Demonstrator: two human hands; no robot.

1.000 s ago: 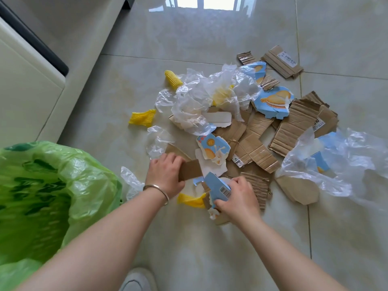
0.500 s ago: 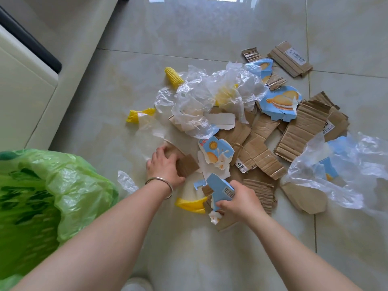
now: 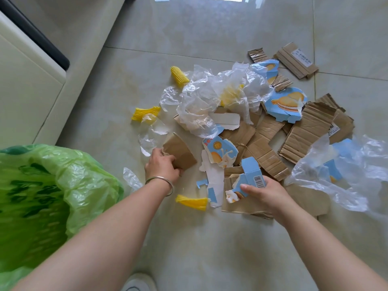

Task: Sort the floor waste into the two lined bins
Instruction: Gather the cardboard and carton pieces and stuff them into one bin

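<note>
A heap of waste lies on the tiled floor: torn brown cardboard [image 3: 306, 129], blue printed carton scraps [image 3: 285, 103], crumpled clear plastic [image 3: 201, 106] and yellow foam netting pieces [image 3: 192, 202]. My left hand [image 3: 162, 165] grips a brown cardboard piece [image 3: 180, 153] at the heap's near left edge. My right hand [image 3: 264, 195] holds a blue carton piece with a barcode [image 3: 251, 178] together with cardboard scraps beneath it. A bin lined with a green bag [image 3: 84, 177] stands at my left. Only this one bin is in view.
A cream cabinet with a dark edge [image 3: 31, 85] runs along the left. More clear plastic [image 3: 346, 171] spreads at the right over blue scraps. My white shoe [image 3: 138, 283] shows at the bottom between my arms. Bare tile lies nearest me.
My left hand has slid the brown cardboard piece a little away from the heap and tightened on it. My right hand has gathered the blue carton piece and scraps closer together.
</note>
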